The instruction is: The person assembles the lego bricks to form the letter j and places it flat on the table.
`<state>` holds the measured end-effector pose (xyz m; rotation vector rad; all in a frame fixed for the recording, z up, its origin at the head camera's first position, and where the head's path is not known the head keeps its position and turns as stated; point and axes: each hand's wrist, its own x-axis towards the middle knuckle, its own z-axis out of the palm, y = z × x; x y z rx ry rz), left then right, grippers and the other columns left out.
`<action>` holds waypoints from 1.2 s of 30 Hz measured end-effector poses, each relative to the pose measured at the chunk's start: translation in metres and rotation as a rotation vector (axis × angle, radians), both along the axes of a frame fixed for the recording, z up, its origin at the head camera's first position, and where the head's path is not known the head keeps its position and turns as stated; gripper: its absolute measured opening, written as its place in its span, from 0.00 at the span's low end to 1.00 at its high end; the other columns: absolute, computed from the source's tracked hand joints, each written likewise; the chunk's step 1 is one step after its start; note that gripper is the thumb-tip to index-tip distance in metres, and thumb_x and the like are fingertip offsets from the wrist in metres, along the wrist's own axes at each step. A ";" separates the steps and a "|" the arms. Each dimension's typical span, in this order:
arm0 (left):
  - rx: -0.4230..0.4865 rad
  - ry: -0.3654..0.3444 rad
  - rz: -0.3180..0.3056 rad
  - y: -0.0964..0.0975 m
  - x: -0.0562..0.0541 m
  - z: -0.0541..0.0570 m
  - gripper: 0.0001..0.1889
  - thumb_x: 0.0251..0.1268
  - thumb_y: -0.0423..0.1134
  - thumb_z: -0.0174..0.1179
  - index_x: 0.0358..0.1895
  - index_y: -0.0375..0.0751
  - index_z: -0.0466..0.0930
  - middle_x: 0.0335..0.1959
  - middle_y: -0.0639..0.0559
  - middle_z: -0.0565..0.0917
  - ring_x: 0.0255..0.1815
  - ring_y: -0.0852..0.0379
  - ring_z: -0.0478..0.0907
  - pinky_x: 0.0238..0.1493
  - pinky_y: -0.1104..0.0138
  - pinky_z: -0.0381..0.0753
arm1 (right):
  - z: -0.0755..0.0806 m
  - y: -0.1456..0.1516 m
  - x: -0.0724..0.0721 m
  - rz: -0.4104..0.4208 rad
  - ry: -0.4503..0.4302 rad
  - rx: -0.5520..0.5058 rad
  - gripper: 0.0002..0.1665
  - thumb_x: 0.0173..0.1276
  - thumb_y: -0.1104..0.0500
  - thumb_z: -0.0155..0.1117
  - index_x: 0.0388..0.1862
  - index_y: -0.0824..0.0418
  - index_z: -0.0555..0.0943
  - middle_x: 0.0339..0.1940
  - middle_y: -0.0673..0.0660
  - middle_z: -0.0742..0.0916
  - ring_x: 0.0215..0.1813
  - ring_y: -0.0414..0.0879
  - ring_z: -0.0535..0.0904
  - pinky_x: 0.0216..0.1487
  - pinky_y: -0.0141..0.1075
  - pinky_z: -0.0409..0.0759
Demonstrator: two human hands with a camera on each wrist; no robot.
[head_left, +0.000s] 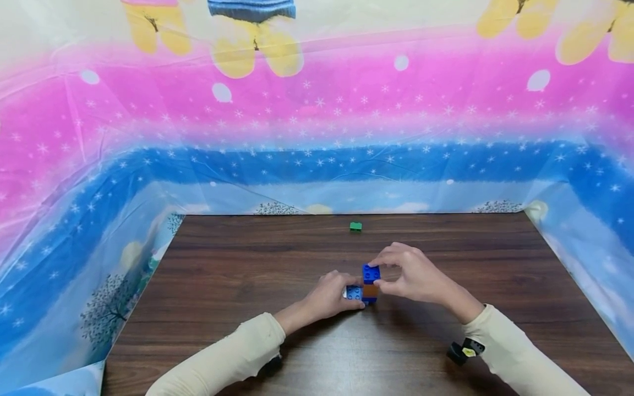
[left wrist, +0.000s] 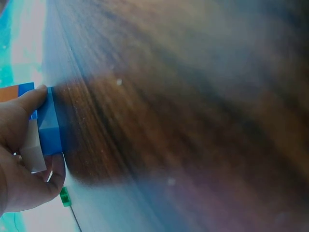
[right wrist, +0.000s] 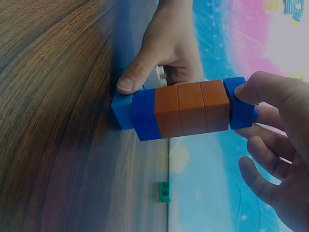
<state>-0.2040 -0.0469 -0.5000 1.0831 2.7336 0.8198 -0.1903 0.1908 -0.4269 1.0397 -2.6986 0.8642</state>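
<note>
A tower of toy building blocks rises from a light blue block (head_left: 354,292) on the table. In the right wrist view a dark blue block (right wrist: 144,115) sits on that base, with three orange blocks (right wrist: 191,110) stacked above it. My right hand (head_left: 416,275) pinches another dark blue block (right wrist: 239,113) at the top between thumb and fingers; it looks slightly askew, with a thin dark gap under one side. My left hand (head_left: 324,297) grips the light blue base from its left side. A white block (left wrist: 33,150) stands on the base, partly hidden by the left hand.
A small green block (head_left: 355,226) lies near the back edge of the dark wooden table (head_left: 238,247). A printed cloth (head_left: 317,165) hangs behind the table and along its sides. Dark wrist gear (head_left: 463,352) shows beneath the right sleeve.
</note>
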 end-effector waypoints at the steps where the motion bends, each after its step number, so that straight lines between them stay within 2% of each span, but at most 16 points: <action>1: 0.001 -0.001 0.000 0.000 0.000 0.000 0.25 0.63 0.51 0.73 0.61 0.46 0.84 0.48 0.55 0.89 0.42 0.63 0.80 0.47 0.67 0.77 | 0.000 -0.001 0.000 0.002 -0.001 0.000 0.18 0.60 0.55 0.77 0.51 0.52 0.89 0.45 0.45 0.87 0.46 0.45 0.81 0.39 0.42 0.82; 7: 0.003 -0.003 0.001 -0.001 0.000 0.000 0.25 0.63 0.51 0.73 0.62 0.46 0.84 0.48 0.55 0.89 0.43 0.63 0.80 0.47 0.67 0.77 | 0.000 -0.001 0.001 -0.019 -0.026 -0.003 0.19 0.61 0.55 0.78 0.51 0.52 0.89 0.44 0.45 0.88 0.44 0.44 0.81 0.38 0.43 0.82; 15: -0.001 -0.002 0.007 -0.001 -0.001 0.001 0.25 0.63 0.50 0.73 0.61 0.46 0.84 0.48 0.55 0.89 0.42 0.63 0.80 0.47 0.67 0.76 | -0.003 0.000 0.002 -0.031 0.008 0.011 0.19 0.61 0.53 0.78 0.52 0.52 0.89 0.43 0.44 0.86 0.40 0.41 0.79 0.36 0.32 0.78; 18: -0.005 -0.003 0.005 -0.001 -0.001 0.001 0.25 0.63 0.50 0.73 0.61 0.46 0.84 0.48 0.55 0.89 0.41 0.64 0.79 0.46 0.67 0.76 | -0.006 0.001 0.003 -0.025 0.001 -0.002 0.19 0.62 0.53 0.78 0.53 0.52 0.89 0.44 0.45 0.87 0.41 0.40 0.80 0.37 0.33 0.79; 23: -0.006 -0.001 -0.002 0.001 0.000 0.001 0.25 0.63 0.50 0.73 0.61 0.46 0.84 0.48 0.55 0.89 0.41 0.64 0.80 0.46 0.68 0.76 | -0.009 0.005 0.002 -0.012 -0.015 -0.024 0.21 0.63 0.53 0.77 0.55 0.52 0.89 0.50 0.47 0.89 0.48 0.43 0.83 0.41 0.41 0.84; 29: -0.017 -0.005 0.007 0.001 0.001 0.001 0.26 0.63 0.50 0.73 0.62 0.47 0.84 0.48 0.55 0.89 0.41 0.64 0.80 0.47 0.67 0.76 | -0.016 0.010 0.000 -0.022 -0.107 -0.075 0.24 0.66 0.47 0.75 0.60 0.50 0.85 0.52 0.47 0.88 0.49 0.43 0.83 0.45 0.39 0.84; 33: -0.014 -0.001 0.012 0.001 0.000 0.000 0.25 0.62 0.51 0.73 0.61 0.47 0.85 0.47 0.56 0.89 0.38 0.66 0.78 0.43 0.70 0.74 | -0.025 0.014 0.001 -0.042 -0.176 -0.144 0.30 0.66 0.44 0.74 0.66 0.48 0.81 0.50 0.44 0.87 0.48 0.42 0.83 0.47 0.40 0.83; 36: -0.015 0.002 0.018 0.001 -0.001 0.000 0.25 0.61 0.51 0.74 0.60 0.47 0.85 0.47 0.56 0.89 0.37 0.66 0.77 0.41 0.71 0.72 | -0.033 0.015 0.000 -0.056 -0.192 -0.189 0.32 0.65 0.45 0.75 0.67 0.49 0.80 0.48 0.43 0.87 0.47 0.40 0.83 0.46 0.41 0.83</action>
